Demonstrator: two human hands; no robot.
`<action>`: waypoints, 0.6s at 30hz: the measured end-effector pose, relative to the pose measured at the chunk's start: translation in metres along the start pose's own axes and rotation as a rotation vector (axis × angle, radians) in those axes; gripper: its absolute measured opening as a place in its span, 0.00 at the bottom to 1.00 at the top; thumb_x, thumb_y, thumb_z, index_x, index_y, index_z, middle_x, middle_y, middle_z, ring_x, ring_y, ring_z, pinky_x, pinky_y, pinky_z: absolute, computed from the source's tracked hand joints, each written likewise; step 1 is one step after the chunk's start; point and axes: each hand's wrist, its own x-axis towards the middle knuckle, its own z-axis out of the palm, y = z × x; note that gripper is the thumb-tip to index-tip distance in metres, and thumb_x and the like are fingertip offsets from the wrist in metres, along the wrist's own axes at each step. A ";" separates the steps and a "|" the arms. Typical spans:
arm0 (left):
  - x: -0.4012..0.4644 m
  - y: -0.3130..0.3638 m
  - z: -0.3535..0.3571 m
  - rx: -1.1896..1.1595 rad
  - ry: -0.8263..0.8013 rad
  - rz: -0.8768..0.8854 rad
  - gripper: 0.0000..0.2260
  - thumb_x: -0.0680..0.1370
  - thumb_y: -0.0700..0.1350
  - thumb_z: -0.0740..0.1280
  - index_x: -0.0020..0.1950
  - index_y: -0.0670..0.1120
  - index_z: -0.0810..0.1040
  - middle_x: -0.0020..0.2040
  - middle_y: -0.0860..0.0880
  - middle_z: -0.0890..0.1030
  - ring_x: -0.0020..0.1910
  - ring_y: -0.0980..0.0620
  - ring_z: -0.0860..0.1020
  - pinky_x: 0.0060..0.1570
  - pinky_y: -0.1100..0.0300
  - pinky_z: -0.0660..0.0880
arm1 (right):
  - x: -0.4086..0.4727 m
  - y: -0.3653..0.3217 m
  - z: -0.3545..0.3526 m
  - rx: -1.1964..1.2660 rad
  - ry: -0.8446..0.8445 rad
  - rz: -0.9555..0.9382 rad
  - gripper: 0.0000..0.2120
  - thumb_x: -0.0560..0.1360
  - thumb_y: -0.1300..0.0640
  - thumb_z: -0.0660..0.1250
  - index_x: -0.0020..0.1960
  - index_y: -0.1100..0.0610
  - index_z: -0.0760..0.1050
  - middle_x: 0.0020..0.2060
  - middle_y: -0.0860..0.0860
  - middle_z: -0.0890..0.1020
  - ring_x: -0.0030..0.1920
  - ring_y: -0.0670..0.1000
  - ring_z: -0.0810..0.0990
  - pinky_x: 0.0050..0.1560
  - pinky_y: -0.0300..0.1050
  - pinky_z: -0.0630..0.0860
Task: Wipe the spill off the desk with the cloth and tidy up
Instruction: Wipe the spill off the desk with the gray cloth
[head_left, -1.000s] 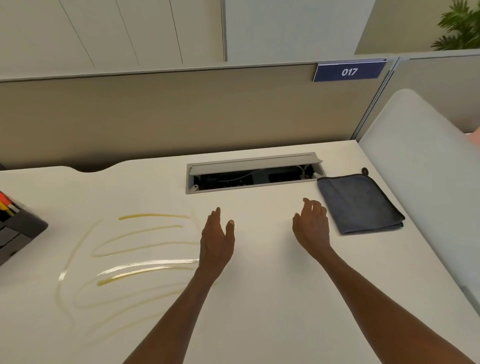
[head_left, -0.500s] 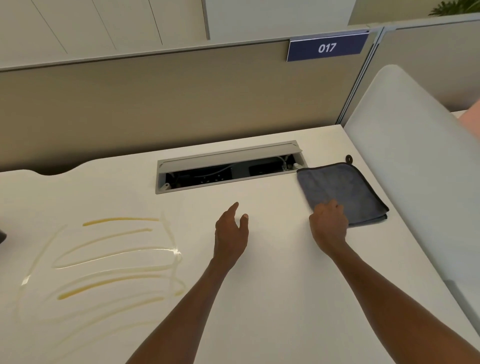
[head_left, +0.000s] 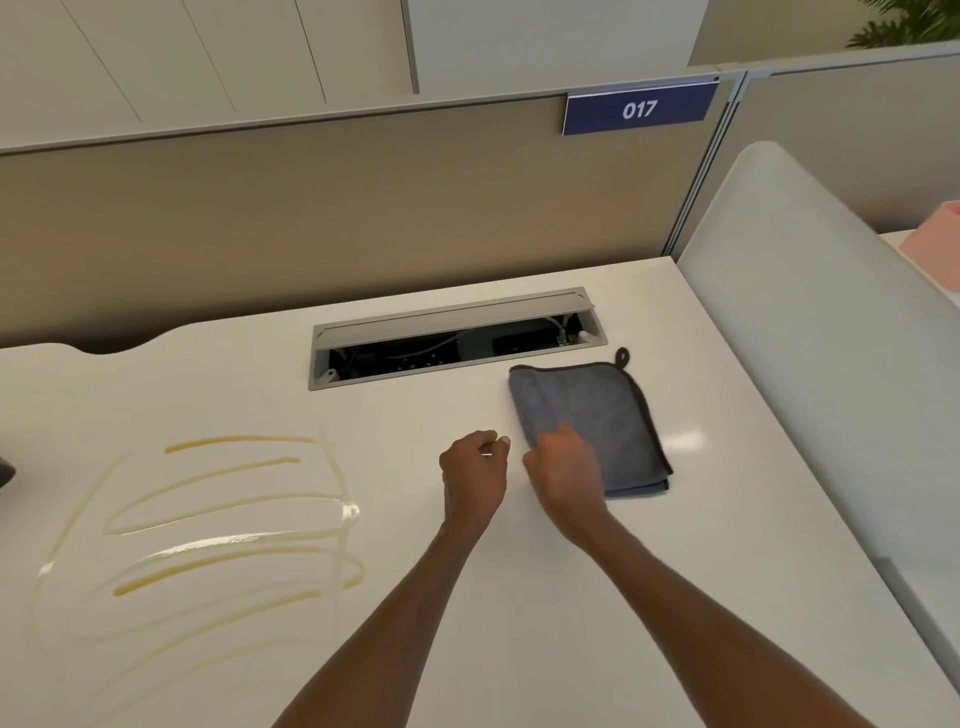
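My right hand (head_left: 563, 475) lies on the near left corner of the cloth (head_left: 592, 426), with the fingers bent down over its edge; I cannot tell whether they have pinched the fabric or only press on it. The cloth is grey, folded flat, and sits on the white desk (head_left: 519, 623) toward the right side, just in front of the open cable slot (head_left: 452, 338), its small hanging loop pointing to the back. My left hand (head_left: 474, 475) hovers just beside the right one, its fingers curled in and holding nothing, not touching the cloth. The spill (head_left: 218, 519) lies well apart to the left, a set of yellowish streaks smeared across the desk. Behind the desk stands a tan partition (head_left: 311, 218) with a blue sign (head_left: 640, 110) reading 017.
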 end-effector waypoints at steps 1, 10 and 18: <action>0.000 -0.001 -0.002 -0.006 -0.003 -0.016 0.11 0.77 0.48 0.67 0.42 0.41 0.83 0.38 0.45 0.85 0.41 0.46 0.81 0.41 0.56 0.73 | -0.006 -0.010 0.003 0.021 -0.012 -0.021 0.09 0.75 0.62 0.60 0.37 0.63 0.74 0.40 0.58 0.75 0.38 0.57 0.73 0.37 0.45 0.64; -0.002 -0.031 -0.062 0.092 0.102 -0.183 0.15 0.68 0.46 0.68 0.28 0.36 0.75 0.23 0.46 0.69 0.26 0.49 0.64 0.30 0.57 0.65 | -0.034 -0.055 0.032 0.339 -0.278 -0.265 0.13 0.78 0.61 0.63 0.36 0.58 0.77 0.27 0.47 0.75 0.29 0.44 0.74 0.32 0.31 0.70; -0.004 -0.056 -0.104 0.154 0.170 -0.062 0.16 0.72 0.46 0.69 0.28 0.38 0.72 0.23 0.44 0.69 0.25 0.50 0.63 0.28 0.59 0.63 | -0.014 -0.064 0.058 0.411 -0.161 -0.180 0.18 0.78 0.47 0.66 0.62 0.57 0.74 0.57 0.50 0.78 0.58 0.50 0.76 0.61 0.45 0.72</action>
